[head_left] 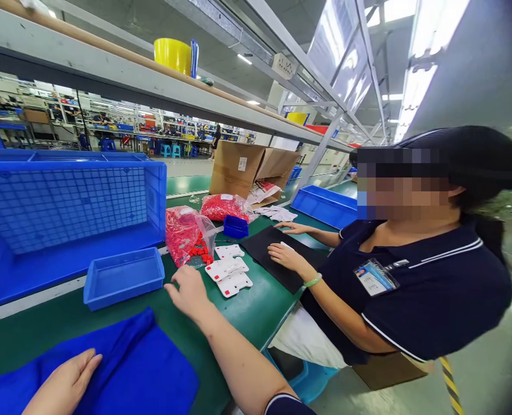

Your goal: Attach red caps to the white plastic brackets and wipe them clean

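My left hand (65,381) is over a blue cloth (152,369) spread on the bench, thumb and fingers drawn together. Whatever may be inside that pinch is hidden. My right hand (189,294) is held over the green bench with fingers loosely bent and apart, holding nothing that I can see. It is between a small blue tray (124,279) and a few overlapping white plastic plates (230,274) with red squares. Just beyond it stands a clear bag of red parts (182,233), some red pieces (201,251) lying at its mouth.
To my right a co-worker (428,276) has both hands over a black mat (264,253). A large blue crate (65,259) is at the left. Behind are another red bag (225,207), a small dark blue bin (235,226), a cardboard box (234,170) and a long blue bin (325,207).
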`<state>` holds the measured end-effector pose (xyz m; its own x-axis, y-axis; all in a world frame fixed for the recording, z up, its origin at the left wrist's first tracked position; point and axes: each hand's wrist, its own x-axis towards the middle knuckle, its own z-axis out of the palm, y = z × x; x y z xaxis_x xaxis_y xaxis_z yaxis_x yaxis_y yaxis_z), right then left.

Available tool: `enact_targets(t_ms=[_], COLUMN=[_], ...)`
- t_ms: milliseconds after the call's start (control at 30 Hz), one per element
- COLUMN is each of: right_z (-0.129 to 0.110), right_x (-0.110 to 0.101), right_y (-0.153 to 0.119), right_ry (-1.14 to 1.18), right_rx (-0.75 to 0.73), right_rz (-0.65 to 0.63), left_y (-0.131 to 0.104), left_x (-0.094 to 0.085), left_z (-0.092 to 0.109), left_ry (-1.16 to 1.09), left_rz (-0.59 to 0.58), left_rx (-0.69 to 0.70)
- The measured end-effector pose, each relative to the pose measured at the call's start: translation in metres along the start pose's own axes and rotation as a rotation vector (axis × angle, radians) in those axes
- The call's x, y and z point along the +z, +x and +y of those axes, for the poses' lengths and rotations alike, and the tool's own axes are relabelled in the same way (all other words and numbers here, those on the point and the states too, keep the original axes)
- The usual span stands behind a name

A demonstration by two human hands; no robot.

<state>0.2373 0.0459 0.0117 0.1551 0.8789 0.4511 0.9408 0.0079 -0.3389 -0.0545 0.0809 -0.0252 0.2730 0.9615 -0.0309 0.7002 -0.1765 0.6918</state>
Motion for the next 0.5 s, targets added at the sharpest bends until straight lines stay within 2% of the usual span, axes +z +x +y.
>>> enact_targets(t_ms=[100,267,400,500], right_z=[0.034,0.08,0.09,0.081], right_x=[-0.009,-0.009,-0.017,-0.03], right_y=[0.001,-0.001,0.001,0.002], right_ry=[-0.176,-0.345,-0.343,-0.302], right_rx=[0.194,0.455,0.483,0.448], right_rz=[0.019,-0.147,-0.125,0.036], left_y=[-0.003,-0.013,-0.019,-0.022], left_x=[0.0,-0.003,-0.005,-0.007], left_z=[-0.004,0.006,0.02,0.028], left_ry=[0.049,0.094,0.044,-0.155], left_rz=[-0.189,-0.244,-0.251,-0.259], left_rx=[0.056,0.127,0.12,0.053])
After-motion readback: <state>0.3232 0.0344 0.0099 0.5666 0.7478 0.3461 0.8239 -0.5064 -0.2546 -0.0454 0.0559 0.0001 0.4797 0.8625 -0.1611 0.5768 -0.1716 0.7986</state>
